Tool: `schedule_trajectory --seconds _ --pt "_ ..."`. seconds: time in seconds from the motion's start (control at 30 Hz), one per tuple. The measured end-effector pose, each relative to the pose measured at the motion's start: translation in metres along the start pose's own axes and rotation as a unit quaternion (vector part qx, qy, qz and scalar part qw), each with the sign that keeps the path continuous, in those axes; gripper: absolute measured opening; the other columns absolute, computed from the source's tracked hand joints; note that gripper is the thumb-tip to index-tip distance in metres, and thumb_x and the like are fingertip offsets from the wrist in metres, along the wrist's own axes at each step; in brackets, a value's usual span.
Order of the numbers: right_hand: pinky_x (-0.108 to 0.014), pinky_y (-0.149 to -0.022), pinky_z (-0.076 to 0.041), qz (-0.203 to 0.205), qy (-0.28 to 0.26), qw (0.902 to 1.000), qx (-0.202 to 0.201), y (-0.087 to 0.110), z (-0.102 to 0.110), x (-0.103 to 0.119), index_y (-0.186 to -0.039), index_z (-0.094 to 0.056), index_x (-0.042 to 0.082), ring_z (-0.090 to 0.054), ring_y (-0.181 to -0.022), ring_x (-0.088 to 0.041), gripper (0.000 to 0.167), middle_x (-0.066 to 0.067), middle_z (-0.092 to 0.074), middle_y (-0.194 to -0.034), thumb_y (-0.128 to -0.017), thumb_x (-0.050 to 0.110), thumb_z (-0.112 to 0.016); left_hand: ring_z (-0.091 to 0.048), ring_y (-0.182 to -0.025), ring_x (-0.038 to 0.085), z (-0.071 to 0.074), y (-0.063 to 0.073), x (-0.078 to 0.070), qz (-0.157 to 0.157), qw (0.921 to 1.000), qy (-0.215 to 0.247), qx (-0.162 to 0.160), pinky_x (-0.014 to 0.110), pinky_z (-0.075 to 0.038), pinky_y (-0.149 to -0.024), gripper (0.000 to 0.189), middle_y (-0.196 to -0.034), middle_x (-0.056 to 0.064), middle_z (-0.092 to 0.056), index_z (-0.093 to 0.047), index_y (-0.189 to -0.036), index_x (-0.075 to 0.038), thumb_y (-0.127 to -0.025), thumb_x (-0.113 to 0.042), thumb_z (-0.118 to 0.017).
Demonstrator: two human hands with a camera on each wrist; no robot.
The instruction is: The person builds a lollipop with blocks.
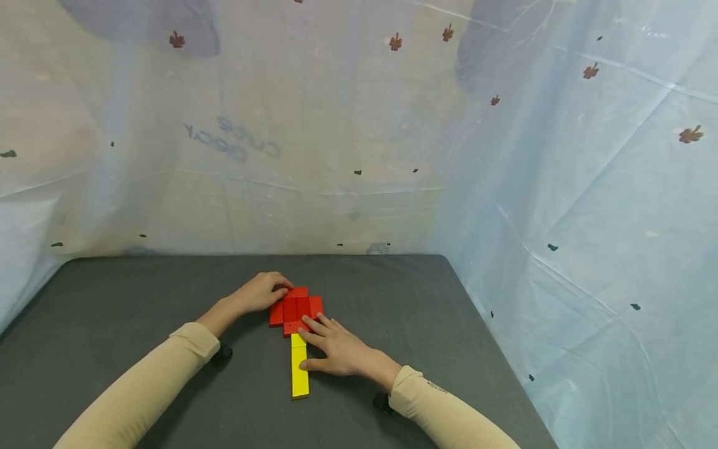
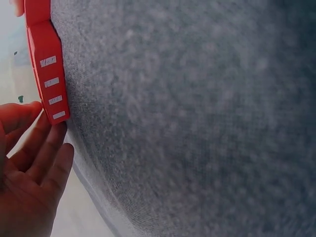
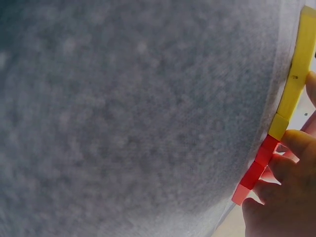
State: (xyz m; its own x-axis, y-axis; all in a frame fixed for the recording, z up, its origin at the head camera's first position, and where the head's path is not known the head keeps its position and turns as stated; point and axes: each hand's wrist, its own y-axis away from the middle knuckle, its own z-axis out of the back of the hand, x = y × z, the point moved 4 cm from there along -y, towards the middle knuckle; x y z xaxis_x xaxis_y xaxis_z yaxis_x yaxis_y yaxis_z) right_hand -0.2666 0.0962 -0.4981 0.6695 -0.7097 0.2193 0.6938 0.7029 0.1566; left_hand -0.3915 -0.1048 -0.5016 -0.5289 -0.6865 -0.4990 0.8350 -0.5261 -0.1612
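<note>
Several red blocks [image 1: 290, 308] lie flat side by side on a dark grey cloth-covered table [image 1: 460, 374], with one crosswise at the far edge and one at the near edge. A yellow block row [image 1: 299, 381] runs from them toward me. My left hand [image 1: 260, 292] has thumb and fingertips against the far-left corner, pinching the far red block [image 1: 300, 291]. White label strips mark a red block's side [image 2: 52, 81] in the left wrist view. My right hand [image 1: 342, 349] is spread, fingertips on the near-right red blocks, thumb touching the yellow row; it partly covers them.
A translucent plastic sheet [image 1: 336, 125] with leaf prints hangs behind the table and along its right side. Dark wrist devices sit below my left sleeve [image 1: 151, 380] and right sleeve [image 1: 449, 411]. The table's right edge slants away beyond my right arm.
</note>
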Motion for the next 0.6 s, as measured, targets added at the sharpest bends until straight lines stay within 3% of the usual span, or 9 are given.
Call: schedule_trajectory --seconds 0.33,0.6 --pt "-0.049 -0.118 -0.015 -0.005 -0.004 1.0 0.002 -0.0018 -0.0009 -0.0008 -0.153 -0.022 0.031 -0.005 -0.15 -0.021 0.074 0.01 -0.007 -0.161 -0.091 0.067 -0.041 -0.062 -0.099 0.022 -0.0005 0.0023 0.0004 0.005 1.0 -0.001 0.002 0.044 -0.052 -0.088 0.022 -0.11 0.006 -0.066 -0.07 -0.113 -0.011 -0.094 -0.015 -0.06" --pt "-0.053 -0.117 -0.015 -0.006 -0.006 0.9998 -0.015 -0.0045 -0.0022 -0.0039 -0.154 -0.018 0.032 -0.008 -0.149 -0.021 0.077 0.011 -0.01 -0.161 -0.09 0.067 -0.044 -0.061 -0.104 0.026 0.0039 0.009 0.0019 0.034 0.9994 0.007 -0.01 0.048 -0.051 -0.09 0.03 -0.118 0.009 -0.063 -0.065 -0.123 -0.009 -0.095 -0.019 -0.061"
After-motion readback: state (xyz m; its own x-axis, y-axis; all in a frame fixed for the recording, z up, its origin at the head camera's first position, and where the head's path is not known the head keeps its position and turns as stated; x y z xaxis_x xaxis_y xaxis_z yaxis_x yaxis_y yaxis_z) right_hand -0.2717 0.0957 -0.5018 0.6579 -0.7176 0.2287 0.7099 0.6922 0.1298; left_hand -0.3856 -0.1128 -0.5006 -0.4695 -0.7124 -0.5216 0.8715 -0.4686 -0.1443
